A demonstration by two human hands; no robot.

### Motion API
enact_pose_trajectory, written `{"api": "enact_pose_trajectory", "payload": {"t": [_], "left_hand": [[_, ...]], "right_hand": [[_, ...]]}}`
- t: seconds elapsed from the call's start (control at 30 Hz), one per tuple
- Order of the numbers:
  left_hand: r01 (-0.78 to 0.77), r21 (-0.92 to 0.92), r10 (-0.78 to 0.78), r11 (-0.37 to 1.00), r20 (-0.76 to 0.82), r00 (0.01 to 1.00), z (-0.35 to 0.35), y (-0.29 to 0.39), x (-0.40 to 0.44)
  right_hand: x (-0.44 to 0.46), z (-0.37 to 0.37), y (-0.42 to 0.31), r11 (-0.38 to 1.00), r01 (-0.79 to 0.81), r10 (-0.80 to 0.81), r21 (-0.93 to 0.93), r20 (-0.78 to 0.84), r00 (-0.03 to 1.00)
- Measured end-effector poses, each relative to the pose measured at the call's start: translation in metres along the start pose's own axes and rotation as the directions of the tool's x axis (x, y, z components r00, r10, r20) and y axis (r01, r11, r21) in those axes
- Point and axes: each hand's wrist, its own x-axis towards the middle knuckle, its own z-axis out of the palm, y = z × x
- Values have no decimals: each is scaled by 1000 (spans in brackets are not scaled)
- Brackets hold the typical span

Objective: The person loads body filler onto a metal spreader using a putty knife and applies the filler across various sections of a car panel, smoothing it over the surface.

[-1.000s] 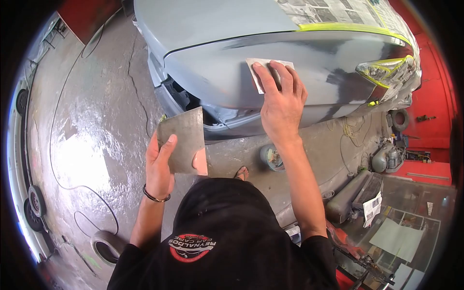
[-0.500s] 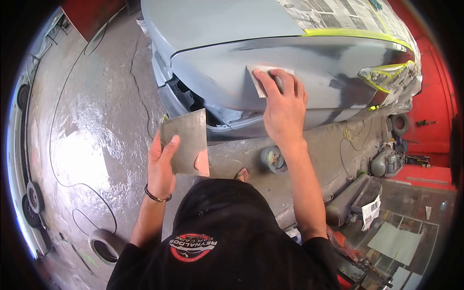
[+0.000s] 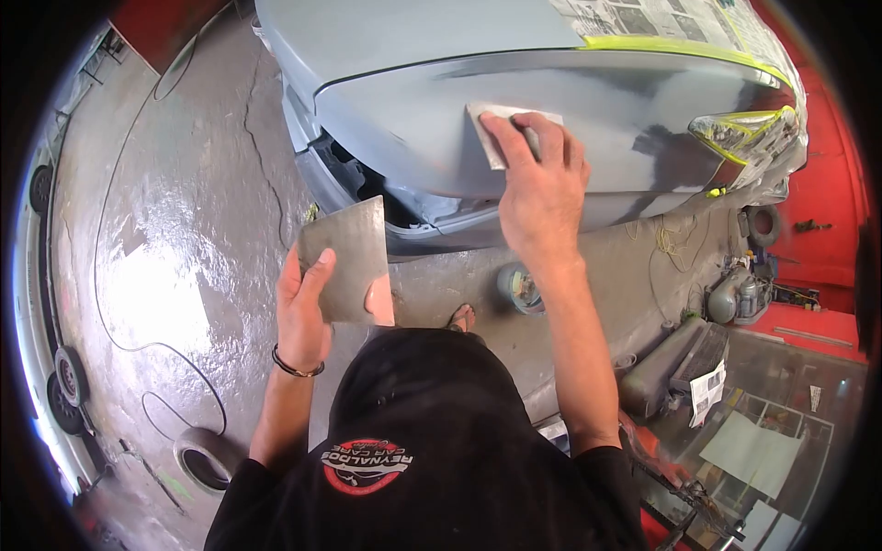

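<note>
My left hand [image 3: 305, 308] is closed on a flat grey mixing plate [image 3: 344, 266], thumb on its face. A dab of pink body filler [image 3: 378, 298] lies at the plate's lower right corner. My right hand [image 3: 544, 193] grips a thin pale spreader [image 3: 485, 138] and presses it to the grey car fender [image 3: 413, 119]. The fingers hide part of the spreader. Dark and light patches mark the panel to the right of this hand. The plate is held apart from the car, below the open headlight gap [image 3: 354, 174].
Yellow tape [image 3: 680, 50] and newspaper [image 3: 634, 18] mask the car's top, and the side lamp area is covered too. A bucket [image 3: 520, 288] stands on the floor beside my foot [image 3: 463, 318]. A tyre [image 3: 204, 461] and a hose [image 3: 197, 367] lie at left.
The view has shifted slightly, so the car sits a little higher in it. Both hands keep their grips, and the spreader stays at nearly the same spot on the fender.
</note>
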Motion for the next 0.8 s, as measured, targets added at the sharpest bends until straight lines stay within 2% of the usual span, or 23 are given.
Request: {"api": "enact_pose_trajectory", "payload": {"t": [0.13, 0.2, 0.23, 0.47, 0.67, 0.8], "left_hand": [[-3, 1, 3, 1000, -47, 999, 8, 3, 0], [-6, -8, 5, 1000, -20, 1000, 4, 2, 2], [-10, -12, 10, 1000, -6, 1000, 1, 2, 4], [-19, -8, 19, 1000, -4, 1000, 4, 3, 9], [-22, 5, 22, 1000, -29, 999, 7, 7, 4], [-43, 21, 44, 999, -60, 997, 4, 7, 1]], "right_hand": [[-52, 4, -5, 998, 47, -48, 35, 22, 999], [-84, 6, -6, 997, 53, -55, 52, 25, 998], [-94, -1, -8, 998, 40, -45, 56, 87, 995], [-24, -17, 1, 1000, 27, -26, 16, -93, 995], [4, 8, 13, 999, 52, -53, -11, -119, 991], [8, 4, 7, 999, 43, -42, 13, -66, 997]]}}
